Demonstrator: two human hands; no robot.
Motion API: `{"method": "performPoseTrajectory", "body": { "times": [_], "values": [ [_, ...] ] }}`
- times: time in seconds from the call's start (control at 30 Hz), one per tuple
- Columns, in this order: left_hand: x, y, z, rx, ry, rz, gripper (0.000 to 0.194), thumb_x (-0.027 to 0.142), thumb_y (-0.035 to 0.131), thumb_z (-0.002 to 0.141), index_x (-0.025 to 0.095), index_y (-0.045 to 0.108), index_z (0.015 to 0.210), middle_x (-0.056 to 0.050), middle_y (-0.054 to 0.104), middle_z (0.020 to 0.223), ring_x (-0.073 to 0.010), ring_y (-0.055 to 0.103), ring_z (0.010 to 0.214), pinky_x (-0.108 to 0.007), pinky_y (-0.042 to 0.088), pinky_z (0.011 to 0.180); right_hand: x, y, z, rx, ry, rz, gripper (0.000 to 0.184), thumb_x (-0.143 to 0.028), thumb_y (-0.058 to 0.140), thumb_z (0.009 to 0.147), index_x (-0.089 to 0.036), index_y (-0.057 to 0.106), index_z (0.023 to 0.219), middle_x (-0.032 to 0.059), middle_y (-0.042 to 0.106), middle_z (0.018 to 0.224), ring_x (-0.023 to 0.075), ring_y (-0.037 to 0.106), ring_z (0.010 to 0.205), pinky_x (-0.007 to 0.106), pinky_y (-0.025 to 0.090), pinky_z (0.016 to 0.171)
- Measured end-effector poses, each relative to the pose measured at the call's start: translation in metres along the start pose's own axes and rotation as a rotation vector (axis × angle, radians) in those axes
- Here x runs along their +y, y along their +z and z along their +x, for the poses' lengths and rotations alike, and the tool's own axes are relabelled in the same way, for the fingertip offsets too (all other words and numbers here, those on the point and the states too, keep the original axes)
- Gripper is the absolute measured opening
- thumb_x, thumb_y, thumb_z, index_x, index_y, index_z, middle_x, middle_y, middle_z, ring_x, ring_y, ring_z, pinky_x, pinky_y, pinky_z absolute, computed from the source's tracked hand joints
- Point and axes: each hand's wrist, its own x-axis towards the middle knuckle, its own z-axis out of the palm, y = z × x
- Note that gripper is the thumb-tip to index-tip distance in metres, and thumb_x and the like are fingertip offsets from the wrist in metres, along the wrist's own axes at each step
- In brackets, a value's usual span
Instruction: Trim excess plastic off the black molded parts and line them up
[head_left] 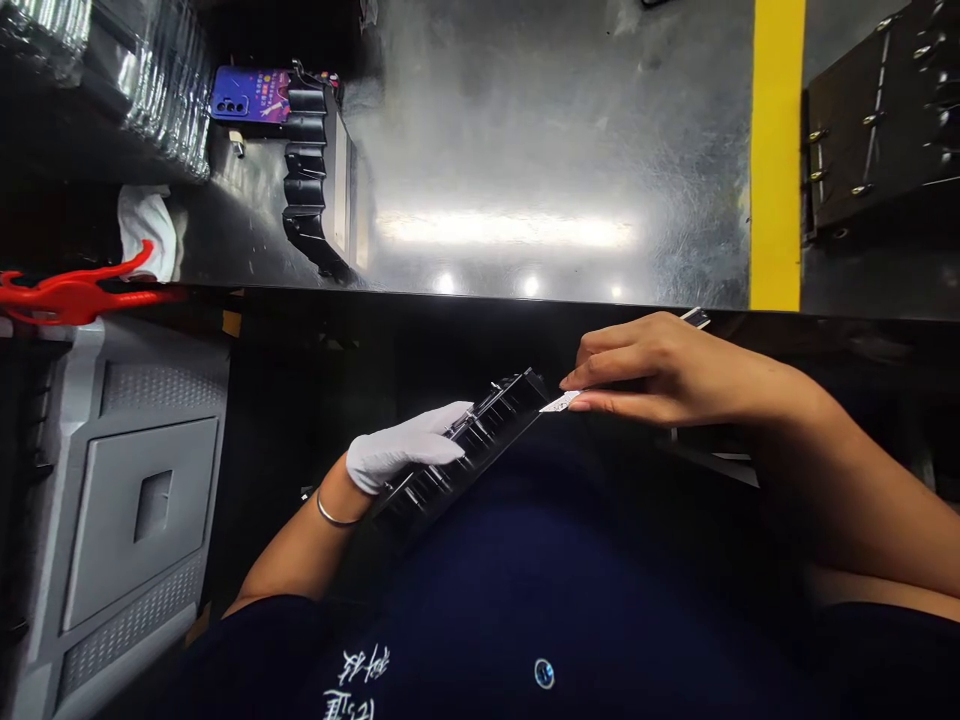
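My left hand (409,447), in a white glove, is closed around a long black ribbed plastic part (487,425), held at a slant in front of my body. Bare, my right hand (637,370) pinches a utility knife (559,403) near its pale blade. The knife's rear end sticks out behind the knuckles. Its blade tip is at the upper right end of the black part; whether it touches cannot be made out.
A shiny metal table (525,120) with a yellow stripe (776,160) lies ahead. A similar black part (319,180), a purple phone (251,95), a white cloth (150,230) and wrapped stacks (161,90) are at left. Red-handled tool (82,290) lies above a grey crate (142,510); dark block (877,130) at right.
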Motion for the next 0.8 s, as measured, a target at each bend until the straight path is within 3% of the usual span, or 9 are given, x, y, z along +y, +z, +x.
{"method": "performPoseTrajectory", "body": {
  "times": [0.17, 0.27, 0.33, 0.43, 0.5, 0.53, 0.67, 0.8],
  "values": [
    [-0.002, 0.002, 0.001, -0.083, -0.033, 0.005, 0.055, 0.034, 0.074, 0.068, 0.016, 0.06, 0.119, -0.005, 0.063, 0.099, -0.016, 0.056, 0.084, -0.027, 0.047, 0.074, 0.004, 0.001, 0.002, -0.008, -0.021, -0.006, 0.022, -0.035, 0.06, 0.091, -0.02, 0.074, 0.097, 0.0034, 0.066, 0.079, 0.0097, 0.06, 0.064, 0.021, 0.043, 0.058],
    [-0.008, 0.001, 0.002, -0.165, -0.123, -0.128, 0.056, 0.037, 0.071, 0.07, 0.017, 0.057, 0.12, -0.005, 0.064, 0.091, -0.0149, 0.059, 0.074, -0.026, 0.049, 0.066, 0.007, 0.007, 0.005, 0.067, -0.066, -0.007, 0.02, -0.035, 0.062, 0.089, -0.02, 0.075, 0.094, 0.0029, 0.067, 0.078, 0.0091, 0.06, 0.063, 0.021, 0.043, 0.056],
    [-0.015, 0.0, 0.004, -0.23, -0.186, -0.221, 0.059, 0.042, 0.067, 0.072, 0.016, 0.052, 0.123, -0.005, 0.064, 0.085, -0.0141, 0.059, 0.061, -0.025, 0.047, 0.054, 0.009, 0.014, 0.006, 0.187, -0.098, 0.03, 0.017, -0.034, 0.064, 0.088, -0.021, 0.074, 0.091, 0.0026, 0.067, 0.077, 0.0098, 0.061, 0.062, 0.021, 0.044, 0.055],
    [-0.022, 0.0, 0.009, -0.281, -0.233, -0.252, 0.057, 0.046, 0.064, 0.071, 0.014, 0.052, 0.116, -0.006, 0.064, 0.082, -0.0131, 0.056, 0.051, -0.025, 0.044, 0.046, 0.007, 0.025, 0.009, 0.522, -0.04, 0.09, 0.011, -0.031, 0.065, 0.086, -0.023, 0.072, 0.085, 0.0017, 0.068, 0.074, 0.0126, 0.062, 0.064, 0.025, 0.049, 0.059],
    [-0.021, 0.002, 0.013, -0.199, -0.168, -0.195, 0.054, 0.045, 0.066, 0.071, 0.013, 0.054, 0.113, -0.006, 0.063, 0.084, -0.0135, 0.057, 0.059, -0.025, 0.045, 0.052, 0.003, 0.032, 0.011, 0.687, 0.057, 0.068, 0.011, -0.028, 0.062, 0.088, -0.023, 0.071, 0.084, 0.0016, 0.07, 0.075, 0.014, 0.064, 0.066, 0.027, 0.051, 0.061],
    [-0.018, 0.003, 0.014, -0.129, -0.109, -0.138, 0.053, 0.044, 0.067, 0.071, 0.013, 0.055, 0.113, -0.006, 0.063, 0.087, -0.0141, 0.057, 0.066, -0.026, 0.047, 0.058, 0.0, 0.035, 0.011, 0.699, 0.102, 0.043, 0.013, -0.027, 0.059, 0.09, -0.024, 0.071, 0.085, 0.0016, 0.071, 0.077, 0.014, 0.065, 0.067, 0.027, 0.051, 0.062],
    [-0.004, 0.006, 0.011, 0.114, 0.076, 0.145, 0.054, 0.043, 0.071, 0.073, 0.015, 0.056, 0.117, -0.007, 0.059, 0.106, -0.019, 0.054, 0.092, -0.032, 0.045, 0.08, -0.009, 0.051, 0.012, 0.562, 0.214, -0.055, 0.023, -0.024, 0.048, 0.095, -0.023, 0.07, 0.088, 0.0002, 0.073, 0.077, 0.012, 0.067, 0.064, 0.022, 0.051, 0.058],
    [0.002, 0.006, 0.007, 0.166, 0.096, 0.206, 0.054, 0.045, 0.07, 0.074, 0.016, 0.056, 0.117, -0.008, 0.059, 0.111, -0.0229, 0.054, 0.098, -0.038, 0.044, 0.086, -0.011, 0.067, 0.012, 0.574, 0.311, -0.109, 0.024, -0.025, 0.047, 0.095, -0.02, 0.07, 0.09, 0.0018, 0.075, 0.081, 0.0131, 0.069, 0.065, 0.022, 0.051, 0.057]
  ]
}}
